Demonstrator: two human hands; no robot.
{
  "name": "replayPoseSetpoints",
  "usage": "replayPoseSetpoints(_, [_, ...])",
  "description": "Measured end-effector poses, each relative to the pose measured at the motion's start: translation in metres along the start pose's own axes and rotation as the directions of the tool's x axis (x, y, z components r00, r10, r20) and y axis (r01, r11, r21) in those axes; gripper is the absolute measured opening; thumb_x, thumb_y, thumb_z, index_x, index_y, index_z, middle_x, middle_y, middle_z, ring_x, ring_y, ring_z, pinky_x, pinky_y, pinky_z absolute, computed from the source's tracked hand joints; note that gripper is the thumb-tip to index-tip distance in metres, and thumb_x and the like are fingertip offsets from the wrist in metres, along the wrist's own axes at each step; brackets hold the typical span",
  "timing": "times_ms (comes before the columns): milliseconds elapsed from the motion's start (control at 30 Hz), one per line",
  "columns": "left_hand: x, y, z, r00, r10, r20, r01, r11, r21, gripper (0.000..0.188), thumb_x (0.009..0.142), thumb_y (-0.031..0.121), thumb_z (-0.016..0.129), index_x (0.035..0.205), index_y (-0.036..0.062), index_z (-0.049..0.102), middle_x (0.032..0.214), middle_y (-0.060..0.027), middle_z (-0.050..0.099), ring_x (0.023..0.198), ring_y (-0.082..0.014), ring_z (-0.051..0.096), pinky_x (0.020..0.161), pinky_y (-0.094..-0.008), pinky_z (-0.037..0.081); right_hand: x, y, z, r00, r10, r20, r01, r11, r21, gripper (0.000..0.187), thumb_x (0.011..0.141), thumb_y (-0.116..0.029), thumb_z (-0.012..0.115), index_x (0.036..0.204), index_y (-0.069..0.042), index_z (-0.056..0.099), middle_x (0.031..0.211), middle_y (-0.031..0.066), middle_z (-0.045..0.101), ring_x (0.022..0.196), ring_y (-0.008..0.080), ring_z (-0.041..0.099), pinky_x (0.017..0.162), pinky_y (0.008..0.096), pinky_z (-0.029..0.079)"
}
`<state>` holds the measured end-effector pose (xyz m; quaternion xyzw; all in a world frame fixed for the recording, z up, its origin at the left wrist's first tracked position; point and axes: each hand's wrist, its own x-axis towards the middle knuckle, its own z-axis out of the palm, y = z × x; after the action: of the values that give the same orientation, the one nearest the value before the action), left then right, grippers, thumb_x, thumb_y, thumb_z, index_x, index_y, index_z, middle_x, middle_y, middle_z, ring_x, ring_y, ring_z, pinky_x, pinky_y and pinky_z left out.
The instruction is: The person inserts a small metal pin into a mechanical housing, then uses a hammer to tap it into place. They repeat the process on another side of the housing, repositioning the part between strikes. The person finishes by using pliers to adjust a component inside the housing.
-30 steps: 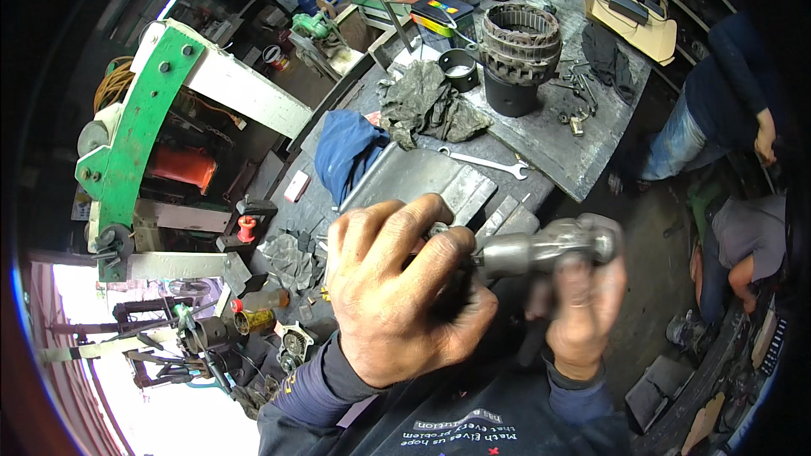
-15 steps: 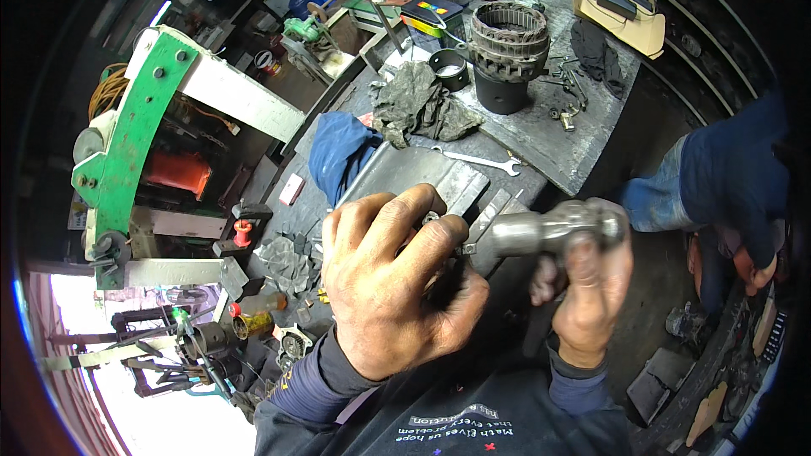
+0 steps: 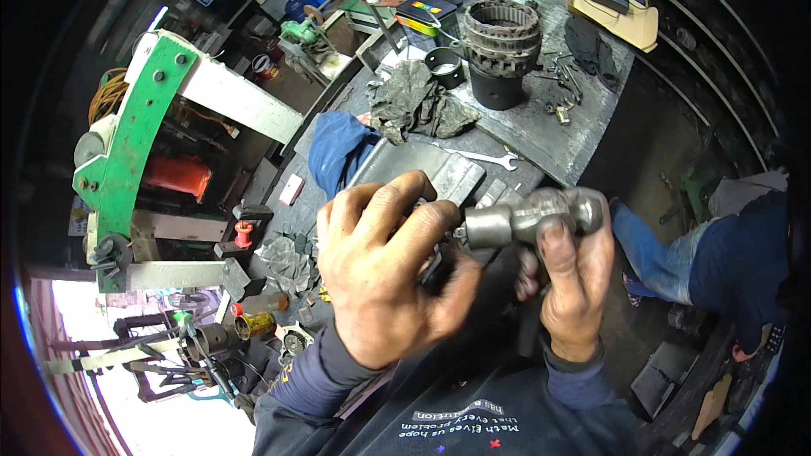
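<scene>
Left hand [image 3: 384,274] shifted right, greasy grey metal shaft [image 3: 528,215], stepped, round-ended

The left hand [image 3: 384,274] is being curled closed at seven o'clock; the right hand [image 3: 570,274] is being clenched at four o'clock.

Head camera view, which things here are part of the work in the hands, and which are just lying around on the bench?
In hand:
- grey metal shaft part, gripped at its rounded end by the right hand
- left hand, closed over its other end

Lying about:
- spanner
- crumpled grey rag
- blue cloth
- ribbed metal ring on a black cylinder
- green press frame
</scene>
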<state>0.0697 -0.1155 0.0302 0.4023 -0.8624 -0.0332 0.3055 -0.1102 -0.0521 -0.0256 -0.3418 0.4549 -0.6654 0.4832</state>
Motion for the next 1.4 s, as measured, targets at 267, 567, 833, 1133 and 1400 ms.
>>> replayPoseSetpoints(267, [0.003,0.003,-0.006,1.0,-0.022,-0.002,0.022,0.999,-0.035,0.035,0.063,0.018,0.079,0.098,0.0124,0.073,0.109,-0.0073,0.068,0.1,-0.0315,0.065,0.089,-0.0432,0.047,-0.003,0.0,-0.008,0.995,0.015,-0.101,0.002,0.988,0.157,0.036,0.105,-0.035,0.067,0.116,-0.005,0.049,0.085,0.0063,0.059,0.06,0.0074,0.052,0.046,0.0227,0.044])
replayPoseSetpoints(567, [0.007,-0.008,-0.01,0.996,0.003,0.09,0.007,0.994,-0.111,0.04,0.061,0.023,0.076,0.099,0.0115,0.074,0.108,-0.0088,0.069,0.097,-0.0317,0.066,0.085,-0.0404,0.048,-0.006,0.005,0.0,0.996,0.059,-0.06,-0.048,0.983,0.176,0.039,0.103,-0.032,0.071,0.119,-0.006,0.047,0.092,0.0062,0.061,0.064,0.0061,0.054,0.048,0.0216,0.045])
replayPoseSetpoints(833, [0.007,-0.009,-0.008,0.995,-0.049,0.089,0.06,0.99,-0.125,0.042,0.061,0.021,0.075,0.101,0.0097,0.071,0.107,-0.0097,0.069,0.094,-0.0318,0.066,0.082,-0.0395,0.047,-0.002,-0.008,-0.005,0.985,0.106,-0.138,-0.084,0.984,0.156,0.038,0.105,-0.036,0.067,0.119,-0.005,0.051,0.086,0.0052,0.06,0.057,0.0071,0.051,0.045,0.0223,0.044])
replayPoseSetpoints(1133, [0.008,-0.009,-0.008,0.994,-0.073,0.084,0.087,0.98,-0.178,0.045,0.059,0.017,0.074,0.103,0.0088,0.067,0.098,-0.0087,0.07,0.089,-0.0317,0.066,0.083,-0.0395,0.048,0.012,-0.014,0.001,0.993,0.089,-0.077,-0.088,0.996,0.012,0.04,0.105,-0.039,0.065,0.12,-0.004,0.054,0.082,0.0064,0.058,0.055,0.0078,0.048,0.043,0.0235,0.043])
replayPoseSetpoints(1400, [0.008,-0.011,-0.005,0.998,-0.061,0.013,0.062,0.976,-0.21,0.045,0.06,0.015,0.075,0.104,0.0068,0.067,0.096,-0.0083,0.07,0.087,-0.031,0.067,0.082,-0.0397,0.049,0.014,-0.026,0.002,0.987,0.158,-0.027,-0.158,0.987,0.003,0.035,0.106,-0.035,0.064,0.118,-0.005,0.051,0.082,0.0054,0.058,0.051,0.0072,0.046,0.041,0.0236,0.041])
